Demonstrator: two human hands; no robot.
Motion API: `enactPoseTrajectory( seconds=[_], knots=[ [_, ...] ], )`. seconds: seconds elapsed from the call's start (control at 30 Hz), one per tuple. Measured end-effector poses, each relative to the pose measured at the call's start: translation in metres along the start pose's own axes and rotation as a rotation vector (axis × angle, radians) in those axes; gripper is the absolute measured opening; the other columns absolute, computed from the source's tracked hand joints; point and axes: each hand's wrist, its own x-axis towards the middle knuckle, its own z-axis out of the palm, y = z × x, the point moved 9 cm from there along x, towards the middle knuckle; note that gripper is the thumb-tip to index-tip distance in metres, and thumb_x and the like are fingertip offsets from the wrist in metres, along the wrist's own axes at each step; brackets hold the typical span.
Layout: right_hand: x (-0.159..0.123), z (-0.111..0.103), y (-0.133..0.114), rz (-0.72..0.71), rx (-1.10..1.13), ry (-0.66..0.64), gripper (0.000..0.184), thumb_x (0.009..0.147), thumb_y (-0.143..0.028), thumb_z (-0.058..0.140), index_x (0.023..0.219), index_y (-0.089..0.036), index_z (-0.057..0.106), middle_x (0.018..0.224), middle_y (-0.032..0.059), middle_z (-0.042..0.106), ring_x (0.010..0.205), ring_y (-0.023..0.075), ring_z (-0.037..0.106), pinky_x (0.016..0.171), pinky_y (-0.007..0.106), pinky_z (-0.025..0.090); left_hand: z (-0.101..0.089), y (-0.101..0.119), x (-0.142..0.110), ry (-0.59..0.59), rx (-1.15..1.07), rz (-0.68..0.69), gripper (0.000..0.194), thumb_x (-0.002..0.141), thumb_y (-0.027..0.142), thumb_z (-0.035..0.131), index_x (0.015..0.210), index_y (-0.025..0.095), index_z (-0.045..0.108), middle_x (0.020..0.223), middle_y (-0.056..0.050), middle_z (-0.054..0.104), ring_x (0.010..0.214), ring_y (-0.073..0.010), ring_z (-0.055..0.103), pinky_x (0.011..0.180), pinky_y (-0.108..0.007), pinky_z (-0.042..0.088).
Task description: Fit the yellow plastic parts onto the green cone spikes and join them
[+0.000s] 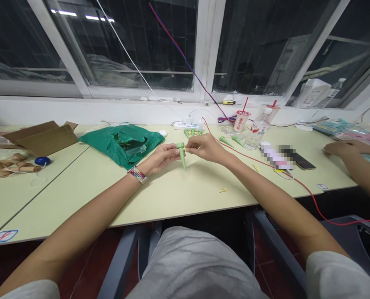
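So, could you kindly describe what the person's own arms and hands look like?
The left hand and right hand are bare. The short sleeves are pale grey, and the left wrist wears a multicoloured patterned band.

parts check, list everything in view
power strip: 1, white, back of desk
loose spikes: about 5, green, near power strip
green plastic spike: 1, green, held at centre
small pegs: 2, yellow, on desk
plastic bag: 1, green, left
cardboard box: 1, brown, far left
water bottle: 1, clear, back right
phone: 1, black, right
co-worker's hand: 1, far right
left hand: 1, holding the spike
right hand: 1, at spike's top
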Motion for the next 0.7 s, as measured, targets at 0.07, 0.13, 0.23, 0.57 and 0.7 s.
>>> enactPoseTrajectory(
  seconds=[0.07,0.13,0.23,0.57,0.7],
  knots=[
    [-0.001,0.0,0.006,0.064,0.081,0.005,0.01,0.088,-0.028,0.072,0.083,-0.019,0.073,0.076,0.0008,0.074,0.069,0.0156,0.069,0.069,0.029,0.056,0.006,0.005,-0.002,0.003,0.001,0.033,0.026,0.074,0.027,0.094,0.087,0.013,0.077,0.095,-0.011,0.078,0.093,-0.0226,0.076,0.093,-0.036,0.062],
    [-0.002,0.0,0.013,0.124,0.182,0.025,0.013,0.084,-0.03,0.076,0.082,-0.018,0.072,0.072,0.0014,0.073,0.064,0.0151,0.068,0.064,0.029,0.056,0.011,0.01,-0.004,0.02,0.001,0.077,0.028,0.071,0.027,0.096,0.081,0.013,0.074,0.089,-0.009,0.077,0.089,-0.0222,0.076,0.092,-0.038,0.062],
    [-0.003,0.003,0.023,0.172,0.305,0.06,0.021,0.079,-0.034,0.083,0.079,-0.016,0.072,0.065,0.0019,0.071,0.059,0.015,0.068,0.059,0.028,0.056,0.016,0.015,-0.005,0.054,0.009,0.126,0.032,0.067,0.028,0.098,0.081,0.013,0.073,0.086,-0.007,0.077,0.085,-0.0219,0.076,0.091,-0.041,0.063],
    [-0.006,0.004,0.041,0.254,0.495,0.072,0.043,0.066,-0.048,0.094,0.078,-0.014,0.072,0.065,0.0036,0.072,0.058,0.0166,0.07,0.06,0.031,0.061,0.019,0.024,-0.005,0.102,0.152,0.208,0.043,0.063,0.035,0.1,0.092,0.013,0.077,0.089,-0.008,0.079,0.083,-0.0239,0.077,0.09,-0.048,0.064],
    [-0.009,0.009,0.042,0.25,0.534,0.042,0.043,0.069,-0.049,0.093,0.08,-0.015,0.069,0.069,0.0035,0.074,0.063,0.016,0.07,0.064,0.031,0.061,0.018,0.023,-0.003,0.069,0.184,0.221,0.041,0.068,0.034,0.097,0.098,0.015,0.078,0.094,-0.009,0.078,0.087,-0.0236,0.076,0.087,-0.043,0.064]
  ],
)
